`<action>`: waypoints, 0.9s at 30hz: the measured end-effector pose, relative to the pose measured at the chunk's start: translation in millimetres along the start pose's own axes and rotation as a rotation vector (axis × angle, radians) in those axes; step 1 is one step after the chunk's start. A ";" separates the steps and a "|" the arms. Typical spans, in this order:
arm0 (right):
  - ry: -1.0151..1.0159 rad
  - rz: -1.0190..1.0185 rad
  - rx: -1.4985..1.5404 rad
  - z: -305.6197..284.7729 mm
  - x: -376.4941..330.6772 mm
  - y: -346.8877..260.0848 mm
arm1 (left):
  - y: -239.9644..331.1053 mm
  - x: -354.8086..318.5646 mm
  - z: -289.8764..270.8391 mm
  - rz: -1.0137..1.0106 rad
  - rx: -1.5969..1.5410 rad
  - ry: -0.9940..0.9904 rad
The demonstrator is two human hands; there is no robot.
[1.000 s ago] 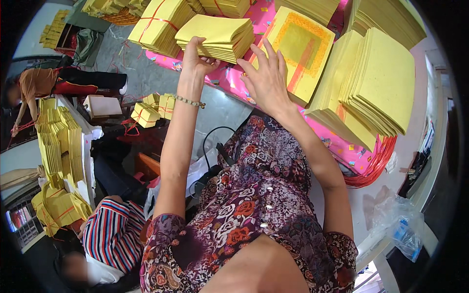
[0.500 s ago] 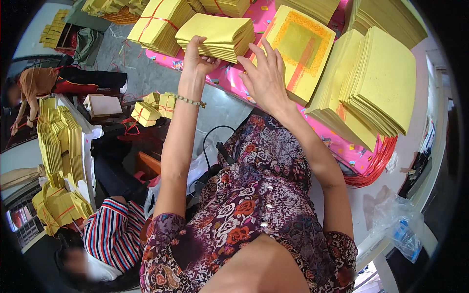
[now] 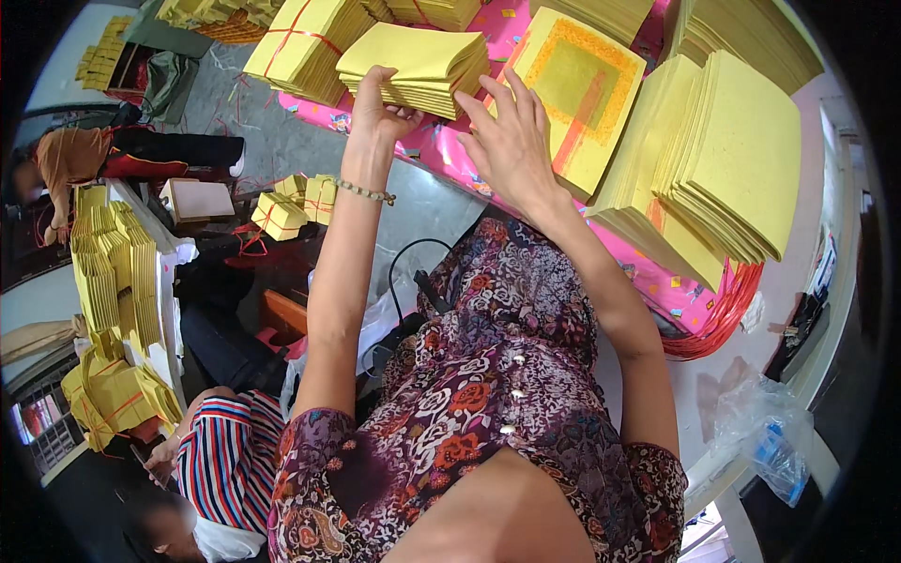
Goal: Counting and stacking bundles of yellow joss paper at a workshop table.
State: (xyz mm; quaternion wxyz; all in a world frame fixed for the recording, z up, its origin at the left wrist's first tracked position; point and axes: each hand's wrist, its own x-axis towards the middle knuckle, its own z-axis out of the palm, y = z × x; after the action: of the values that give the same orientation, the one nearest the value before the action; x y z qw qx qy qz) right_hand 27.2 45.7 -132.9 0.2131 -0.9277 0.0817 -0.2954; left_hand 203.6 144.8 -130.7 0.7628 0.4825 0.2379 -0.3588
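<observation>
My left hand (image 3: pixel 380 114) grips the near edge of a stack of folded yellow paper (image 3: pixel 413 58), thumb on top and fingers underneath. Just to the right of that stack is my right hand (image 3: pixel 511 141), its fingers spread and holding nothing. The fingertips come close to the stack's right end; whether they touch it I cannot tell. Beyond my right hand lies a flat yellow pile (image 3: pixel 610 155) whose top sheet bears an orange border, a gold square and a red strip. Further right, a thick batch of folded yellow paper (image 3: pixel 741 141) leans open.
A pink patterned cover (image 3: pixel 441 150) lies under the stacks. Red-tied yellow bundles (image 3: pixel 314 47) stand at the far left of it. Red cord (image 3: pixel 709 342) hangs at the near right, above a clear plastic bag (image 3: pixel 765 446). A co-worker in stripes (image 3: pixel 235 450) sits at lower left.
My right hand's fingers have shifted slightly, while my left hand keeps its hold on the folded paper. The co-worker in stripes has leaned to the right, and another person's arm has moved.
</observation>
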 end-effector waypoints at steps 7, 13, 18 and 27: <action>-0.017 0.001 -0.010 -1.4 -1.1 1.3 | -3.1 1.9 -1.0 0.012 -0.001 -0.009; 0.014 0.025 0.035 -4.5 1.8 -0.2 | -4.6 8.6 -4.5 0.020 0.034 -0.030; -0.012 0.050 -0.015 -15.0 -9.4 2.8 | -11.7 4.9 -8.8 0.117 0.045 -0.065; -0.072 0.115 -0.149 -67.9 -31.9 13.2 | -22.9 -9.4 -5.2 0.266 0.105 -0.021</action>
State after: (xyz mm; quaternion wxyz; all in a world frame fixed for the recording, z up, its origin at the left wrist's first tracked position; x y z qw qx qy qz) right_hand -38.6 19.2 -105.3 0.1632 -0.9446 0.1491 -0.2425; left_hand 179.8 146.1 -139.3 0.7797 0.5454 0.1447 -0.2715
